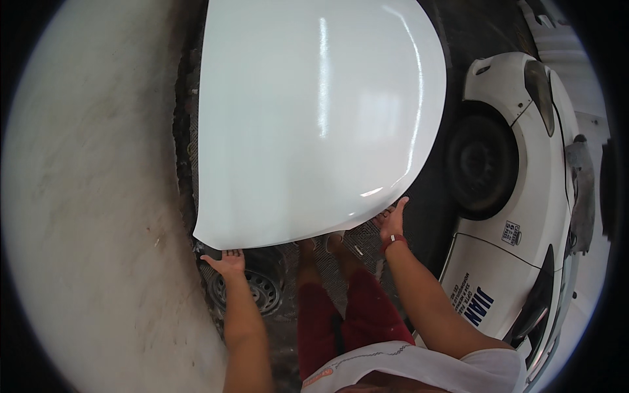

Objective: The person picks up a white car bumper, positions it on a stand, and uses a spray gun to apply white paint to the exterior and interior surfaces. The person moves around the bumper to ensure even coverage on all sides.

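A large glossy white car hood (295,118) lies level in front of me, with light streaks on its surface. My left hand (226,262) is palm up at its near left corner. The fingers reach under the edge and the thumb sticks out to the left. At the curved near right edge, my right hand (392,221), with a red wristband, holds the hood from below, its thumb outside the rim. The fingertips of both hands are partly hidden beneath the panel. What bears the far end of the hood cannot be seen.
A white car (491,262) with printed markings stands close on my right, its front wheel (483,160) beside the hood. A pale stained wall (92,183) rises on the left. A steel wheel rim (252,293) lies on the floor below my left hand, near my feet.
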Motion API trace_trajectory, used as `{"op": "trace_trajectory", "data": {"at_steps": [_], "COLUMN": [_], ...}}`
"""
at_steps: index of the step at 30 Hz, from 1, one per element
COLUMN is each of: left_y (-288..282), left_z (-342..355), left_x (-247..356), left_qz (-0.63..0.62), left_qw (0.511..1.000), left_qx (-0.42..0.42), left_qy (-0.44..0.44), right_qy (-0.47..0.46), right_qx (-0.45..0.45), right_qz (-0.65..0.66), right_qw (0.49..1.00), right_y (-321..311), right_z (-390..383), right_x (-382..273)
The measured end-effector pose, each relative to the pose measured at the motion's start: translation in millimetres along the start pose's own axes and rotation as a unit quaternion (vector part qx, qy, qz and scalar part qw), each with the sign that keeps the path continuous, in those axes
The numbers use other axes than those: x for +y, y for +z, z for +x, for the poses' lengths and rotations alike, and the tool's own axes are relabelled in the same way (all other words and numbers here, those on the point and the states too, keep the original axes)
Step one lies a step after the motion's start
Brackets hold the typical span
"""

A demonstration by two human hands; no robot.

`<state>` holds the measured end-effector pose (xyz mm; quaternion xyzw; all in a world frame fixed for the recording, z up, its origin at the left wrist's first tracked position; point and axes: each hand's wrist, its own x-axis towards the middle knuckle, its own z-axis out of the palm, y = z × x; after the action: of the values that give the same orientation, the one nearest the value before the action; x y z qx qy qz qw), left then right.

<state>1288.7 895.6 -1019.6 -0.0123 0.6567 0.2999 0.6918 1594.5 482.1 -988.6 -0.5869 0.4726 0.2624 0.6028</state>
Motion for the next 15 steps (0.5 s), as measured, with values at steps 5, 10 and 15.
{"op": "trace_trajectory", "data": {"at_steps": [5, 10, 15], "left_y": [0.5, -5.7, -7.0], "left_z": [17.5, 26.0, 30.3], "left_x": [-6.9, -7.9, -11.5], "left_qz": [0.006, 0.022, 0.031], "left_qw": [0.999, 0.999, 0.999], "left_qx": [0.040, 0.027, 0.021], "left_qy": [-0.008, -0.021, -0.006], "right_qy": [0.018, -0.055, -0.114], "right_qx": [-0.003, -0.019, 0.024], "right_qz": [0.019, 0.051, 0.043], "right_qw": [1.000, 0.997, 0.992], "right_y": [-10.1, -17.9, -21.0], "right_z": [14.6, 42.8, 69.8], "right_x": [-15.0, -52.8, -90.0]}}
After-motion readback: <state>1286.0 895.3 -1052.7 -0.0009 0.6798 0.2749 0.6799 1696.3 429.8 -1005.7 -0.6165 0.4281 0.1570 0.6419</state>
